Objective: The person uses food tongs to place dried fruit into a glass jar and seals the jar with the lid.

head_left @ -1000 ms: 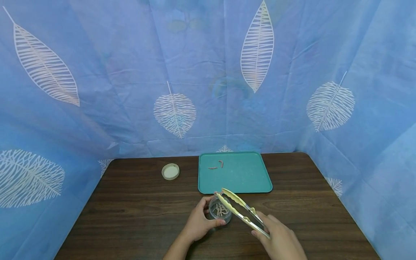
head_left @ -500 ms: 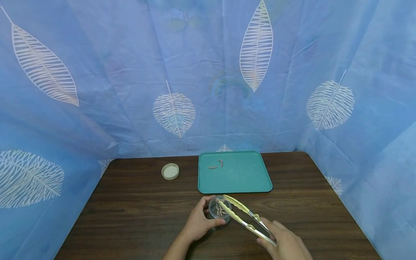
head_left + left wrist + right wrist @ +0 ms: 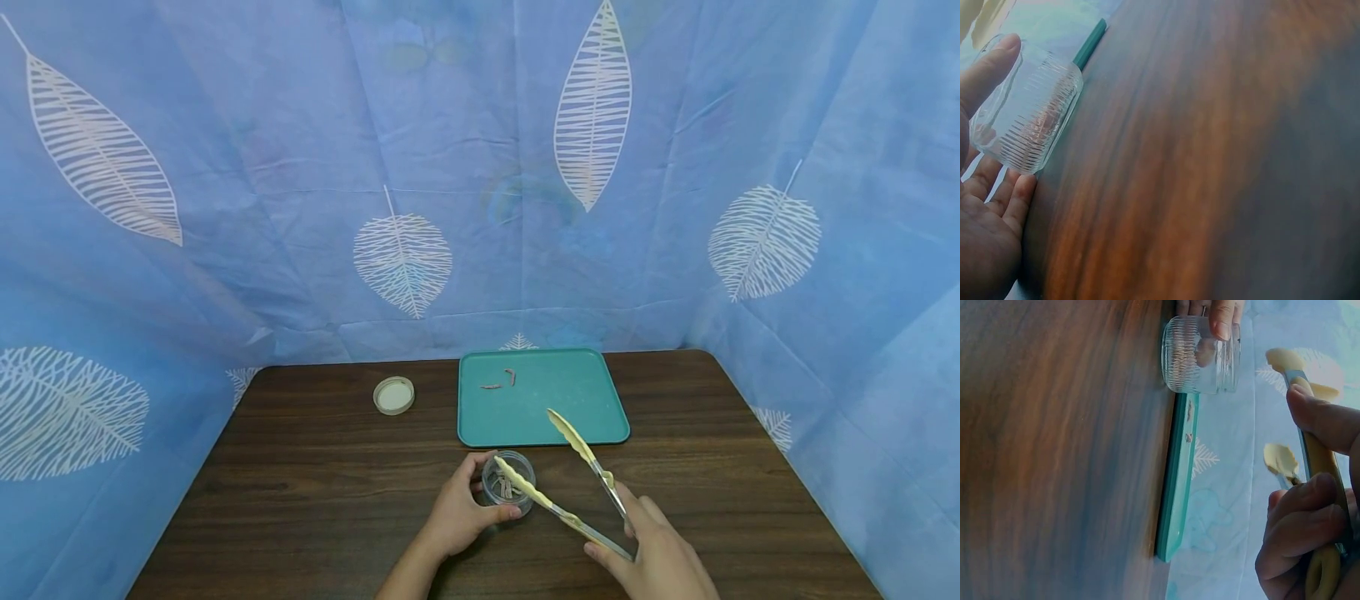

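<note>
My left hand (image 3: 459, 510) grips a clear ribbed jar (image 3: 517, 458), thumb on the near side and fingers around the far left. Pinkish-brown worm-like pieces (image 3: 506, 487) lie inside it. In my right hand (image 3: 657, 547) is a pair of tongs (image 3: 576, 443) with pale yellow scalloped tips and metal arms, spread wide. One tip hangs over the jar's mouth, the other near the tray's front edge; nothing shows between them. The right wrist view has the thumb and fingers around the tongs' handles (image 3: 1319, 453). Glass ribs blur the jar's contents in the left wrist view.
A teal tray (image 3: 570, 392) lies behind the jar, with two pink worm-like pieces (image 3: 501, 382) at its upper left. Left of it, a round lid (image 3: 393, 396) rests on the dark wooden table (image 3: 315, 492). Blue leaf-patterned cloth (image 3: 480, 275) hangs behind.
The tongs, nearly together above the jar's far rim with a pinkish piece at their tips, came down to its mouth, then spread wide. No piece shows at the tips now. My left hand stayed put.
</note>
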### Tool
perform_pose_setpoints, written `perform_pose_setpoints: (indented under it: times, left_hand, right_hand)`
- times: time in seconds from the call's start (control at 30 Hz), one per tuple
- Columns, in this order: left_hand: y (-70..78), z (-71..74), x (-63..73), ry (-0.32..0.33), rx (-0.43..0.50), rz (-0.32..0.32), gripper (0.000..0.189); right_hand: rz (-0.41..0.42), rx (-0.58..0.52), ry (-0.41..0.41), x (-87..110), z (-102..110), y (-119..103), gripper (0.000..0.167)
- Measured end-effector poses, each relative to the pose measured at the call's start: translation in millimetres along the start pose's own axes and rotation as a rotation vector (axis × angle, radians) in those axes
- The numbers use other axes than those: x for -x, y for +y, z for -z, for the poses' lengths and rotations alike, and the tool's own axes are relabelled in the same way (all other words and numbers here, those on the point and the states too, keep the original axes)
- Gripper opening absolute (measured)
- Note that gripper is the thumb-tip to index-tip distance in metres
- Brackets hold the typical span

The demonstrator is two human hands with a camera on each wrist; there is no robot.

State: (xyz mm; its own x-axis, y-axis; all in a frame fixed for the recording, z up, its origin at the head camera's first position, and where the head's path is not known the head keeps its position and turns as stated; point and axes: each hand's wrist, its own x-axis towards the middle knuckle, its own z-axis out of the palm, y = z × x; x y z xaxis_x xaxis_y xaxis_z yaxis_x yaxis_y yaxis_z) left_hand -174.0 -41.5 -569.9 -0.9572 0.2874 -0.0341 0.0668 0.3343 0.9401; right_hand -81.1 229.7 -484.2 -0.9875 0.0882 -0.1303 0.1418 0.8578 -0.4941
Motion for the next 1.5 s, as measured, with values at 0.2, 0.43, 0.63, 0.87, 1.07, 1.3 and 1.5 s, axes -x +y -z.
perform_pose_setpoints:
  times: [0.2, 0.43, 0.63, 0.87, 1.07, 1.3, 1.5]
  left_hand:
    - [-0.8, 1.2, -0.1, 0.006, -0.005, -0.006, 0.085]
    - [-1.9, 1.4, 0.6, 0.015, -0.006, -0.014, 0.083]
    - [-1.8, 1.8, 0.3, 0.017, -0.006, -0.019, 0.082]
    - [-0.7, 2.6, -0.2, 0.012, -0.006, -0.007, 0.080]
    - [-1.4, 2.8, 0.7, 0.006, -0.007, -0.001, 0.082]
    - [-2.5, 2.6, 1.5, 0.007, -0.011, 0.003, 0.084]
    - [0.6, 2.5, 1.8, -0.006, -0.008, -0.002, 0.084]
  right_hand:
    - [0.001, -0.007, -0.015, -7.3, 2, -10, 0.104]
    - [-0.005, -0.036, -0.042, -15.6, 2, -23, 0.109]
    - [0.022, -0.040, -0.038, -23.2, 2, -32, 0.108]
    - [0.091, -0.046, -0.001, -34.7, 2, -39, 0.102]
    - [0.109, -0.065, 0.023, -58.5, -5, -38, 0.099]
    - [0.110, -0.073, 0.026, -84.3, -10, -35, 0.101]
    - [0.129, -0.072, 0.047, -104.0, -11, -29, 0.097]
